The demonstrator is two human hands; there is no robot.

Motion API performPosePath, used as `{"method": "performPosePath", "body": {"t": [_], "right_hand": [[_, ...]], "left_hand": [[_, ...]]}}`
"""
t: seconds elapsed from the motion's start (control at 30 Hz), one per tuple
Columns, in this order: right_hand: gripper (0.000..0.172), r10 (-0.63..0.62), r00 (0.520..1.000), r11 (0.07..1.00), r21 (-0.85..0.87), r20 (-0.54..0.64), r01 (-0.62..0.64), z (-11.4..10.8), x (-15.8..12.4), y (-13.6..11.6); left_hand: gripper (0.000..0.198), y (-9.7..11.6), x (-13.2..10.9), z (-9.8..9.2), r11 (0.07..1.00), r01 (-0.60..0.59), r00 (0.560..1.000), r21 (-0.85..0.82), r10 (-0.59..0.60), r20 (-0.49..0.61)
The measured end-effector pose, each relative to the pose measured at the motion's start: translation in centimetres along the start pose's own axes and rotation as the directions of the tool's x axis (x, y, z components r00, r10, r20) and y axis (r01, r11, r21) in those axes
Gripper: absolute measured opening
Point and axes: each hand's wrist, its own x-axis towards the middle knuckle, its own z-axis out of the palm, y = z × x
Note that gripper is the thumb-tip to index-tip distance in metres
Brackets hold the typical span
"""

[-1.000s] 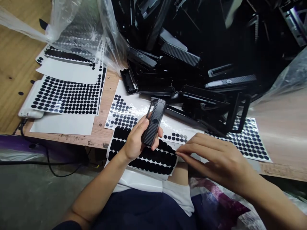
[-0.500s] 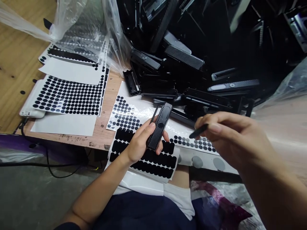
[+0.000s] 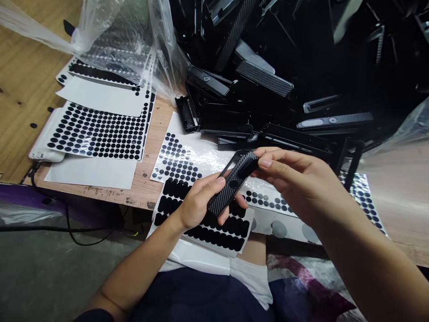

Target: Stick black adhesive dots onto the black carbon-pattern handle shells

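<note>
My left hand [image 3: 197, 201] is closed around a black plastic casing [image 3: 221, 197] with a carbon-fibre pattern, tilted up to the right. A small round black spot [image 3: 233, 184] sits midway along its face. My right hand [image 3: 295, 176] pinches the end of a black oval sticker [image 3: 247, 167] between thumb and fingers. That sticker lies over the upper end of the casing's face; whether all of it touches is hard to tell. Under my left hand is a sheet of black oval stickers [image 3: 217, 237], partly covered by the hand.
A pile of black plastic casings [image 3: 264, 78] fills the back right. Sheets of round black stickers [image 3: 97, 129] lie at the left on a white device. Another dotted sheet [image 3: 177, 158] lies behind my hands. Clear plastic wrap [image 3: 164, 49] hangs at the back left.
My right hand has moved left with the oval sticker, from beside the casing onto its upper end. The casing in my left hand has tilted further to the right.
</note>
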Motion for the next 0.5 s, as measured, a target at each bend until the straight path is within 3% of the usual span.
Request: {"method": "performPosePath", "body": {"t": [0.5], "right_hand": [[0.025, -0.059, 0.998, 0.998, -0.035, -0.023, 0.059, 0.39, 0.0, 0.18]], "left_hand": [[0.042, -0.09, -0.11, -0.06, 1.0, 0.012, 1.0, -0.001, -0.012, -0.015]]}}
